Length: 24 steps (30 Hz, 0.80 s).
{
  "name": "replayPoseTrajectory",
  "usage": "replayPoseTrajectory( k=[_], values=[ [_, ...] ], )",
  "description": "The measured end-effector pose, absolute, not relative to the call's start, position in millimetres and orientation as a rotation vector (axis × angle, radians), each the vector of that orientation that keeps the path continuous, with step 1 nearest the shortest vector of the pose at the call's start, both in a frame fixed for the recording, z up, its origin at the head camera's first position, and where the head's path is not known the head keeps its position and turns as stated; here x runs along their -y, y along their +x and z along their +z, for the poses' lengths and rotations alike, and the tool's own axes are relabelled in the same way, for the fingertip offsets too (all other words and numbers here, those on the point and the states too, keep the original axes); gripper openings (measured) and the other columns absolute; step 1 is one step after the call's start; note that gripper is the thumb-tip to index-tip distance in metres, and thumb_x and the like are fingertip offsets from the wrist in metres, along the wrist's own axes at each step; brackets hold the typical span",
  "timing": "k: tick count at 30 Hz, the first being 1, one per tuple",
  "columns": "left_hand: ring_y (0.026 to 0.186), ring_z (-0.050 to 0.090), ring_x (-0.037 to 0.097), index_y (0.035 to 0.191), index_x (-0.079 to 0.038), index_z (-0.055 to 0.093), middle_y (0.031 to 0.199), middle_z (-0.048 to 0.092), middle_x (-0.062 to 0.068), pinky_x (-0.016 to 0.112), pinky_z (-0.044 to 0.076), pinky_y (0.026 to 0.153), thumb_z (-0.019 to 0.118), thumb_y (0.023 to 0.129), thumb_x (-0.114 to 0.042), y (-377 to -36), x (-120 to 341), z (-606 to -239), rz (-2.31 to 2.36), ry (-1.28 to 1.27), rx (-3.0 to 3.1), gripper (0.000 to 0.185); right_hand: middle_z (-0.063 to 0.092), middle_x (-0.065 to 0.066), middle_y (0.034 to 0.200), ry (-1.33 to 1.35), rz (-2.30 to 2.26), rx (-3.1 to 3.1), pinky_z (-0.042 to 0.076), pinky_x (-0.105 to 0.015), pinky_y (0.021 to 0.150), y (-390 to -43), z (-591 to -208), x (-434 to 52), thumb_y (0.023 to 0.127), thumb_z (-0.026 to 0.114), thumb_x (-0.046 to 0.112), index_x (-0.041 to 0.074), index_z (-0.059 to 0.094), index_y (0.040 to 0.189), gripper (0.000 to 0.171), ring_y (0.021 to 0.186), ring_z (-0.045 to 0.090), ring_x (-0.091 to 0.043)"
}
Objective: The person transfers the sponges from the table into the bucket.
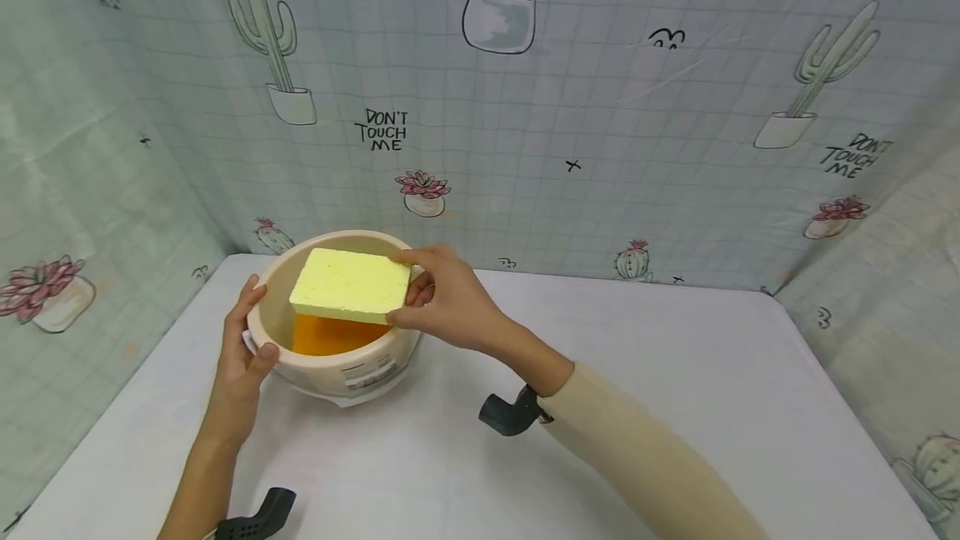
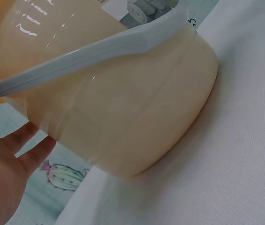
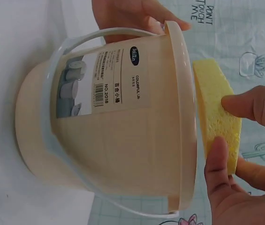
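A cream plastic bucket (image 1: 330, 367) with a pale handle (image 2: 99, 51) stands upright at the table's left. My left hand (image 1: 242, 361) grips its left side at the rim, thumb and fingers spread along the edge; the left wrist view shows fingers against the wall. Between thumb and fingers, my right hand (image 1: 450, 298) pinches a thick yellow sponge (image 1: 351, 280) by its right end, over the bucket's mouth. The right wrist view has this sponge (image 3: 216, 108) just above the rim. Below it, an orange block (image 1: 333, 336) shows inside the bucket, partly hidden by the sponge.
The bucket stands on a white-covered table (image 1: 637, 390). A cactus-print cloth (image 1: 540, 115) hangs behind the table and along both sides. A printed label (image 3: 102, 82) is stuck on the bucket's wall. Each wrist wears a black camera mount (image 1: 510, 413).
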<state>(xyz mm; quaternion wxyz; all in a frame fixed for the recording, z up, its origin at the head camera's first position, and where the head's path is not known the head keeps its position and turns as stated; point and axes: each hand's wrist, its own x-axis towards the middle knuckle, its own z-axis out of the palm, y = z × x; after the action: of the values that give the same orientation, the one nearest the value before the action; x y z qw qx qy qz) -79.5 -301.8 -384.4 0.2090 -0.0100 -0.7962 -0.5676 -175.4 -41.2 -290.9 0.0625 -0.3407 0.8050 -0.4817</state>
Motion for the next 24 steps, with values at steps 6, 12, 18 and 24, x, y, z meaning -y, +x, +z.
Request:
replayPoseTrajectory(
  k=[6,12,18,24],
  values=[
    [0.144,0.01,0.018,0.151,-0.027,0.023,0.158,0.006,-0.012,0.026,0.03,0.106,0.051,0.095,-0.027,-81.2,299.7,-382.3,-1.601,-0.043,2.208,0.063,0.046,-0.006,0.115,-1.127,-1.299,-2.423,0.05,-0.018,0.065,-182.7,-289.9,57.5,0.072,0.081,0.012,0.006,0.056,0.131,0.064,0.074,0.057,-0.009],
    [0.144,0.009,0.016,0.151,-0.027,0.024,0.158,0.007,-0.013,0.04,0.025,0.111,0.053,0.094,-0.03,-81.6,297.9,-381.7,-1.638,-0.035,2.19,0.064,0.046,-0.003,0.111,-1.207,-1.128,-2.428,0.047,-0.015,0.067,-184.4,-289.0,66.9,0.073,0.078,0.011,0.004,0.054,0.13,0.062,0.077,0.054,-0.006],
    [0.143,0.012,0.016,0.15,-0.027,0.026,0.157,0.009,-0.013,0.035,0.026,0.11,0.055,0.094,-0.032,-83.3,297.2,-383.0,-1.645,-0.031,2.177,0.063,0.043,-0.01,0.127,-1.201,-0.963,-2.482,0.043,-0.016,0.08,-181.5,-285.6,71.8,0.075,0.073,0.013,0.002,0.05,0.133,0.063,0.099,0.049,-0.012],
    [0.143,0.018,0.019,0.151,-0.028,0.027,0.158,0.013,-0.01,0.015,0.034,0.099,0.054,0.096,-0.026,-81.8,302.2,-376.6,-1.528,-0.021,2.271,0.061,0.045,-0.007,0.134,-1.219,-0.815,-2.492,0.032,-0.019,0.098,-180.5,-281.5,75.1,0.079,0.072,0.017,0.005,0.052,0.136,0.062,0.123,0.036,-0.016]
  ],
)
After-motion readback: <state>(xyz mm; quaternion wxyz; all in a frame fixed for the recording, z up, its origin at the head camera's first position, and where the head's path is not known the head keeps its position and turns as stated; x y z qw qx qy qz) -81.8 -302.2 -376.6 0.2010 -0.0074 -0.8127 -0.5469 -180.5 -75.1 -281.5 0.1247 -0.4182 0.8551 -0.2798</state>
